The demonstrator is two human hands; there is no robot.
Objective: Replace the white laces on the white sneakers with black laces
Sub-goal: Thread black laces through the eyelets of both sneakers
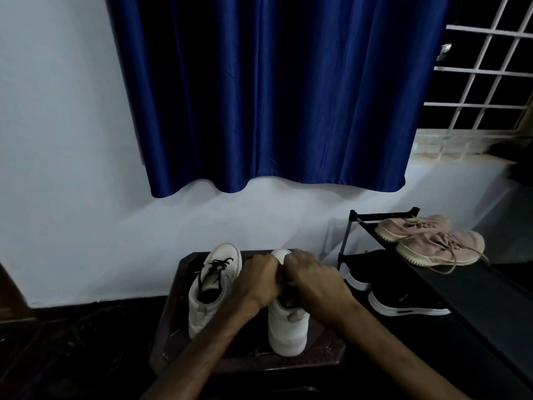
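While both hands are bunched over its lacing area, the right sneaker [287, 327] is stood near the desk's [170, 321] front edge. The left hand [259, 280] and right hand [313, 280] are pressed together, fingers [291, 262] curled tight, though what is pinched cannot be told. Beside it, toward the left edge, the left sneaker [215, 284] is already threaded with a black lace [219, 265].
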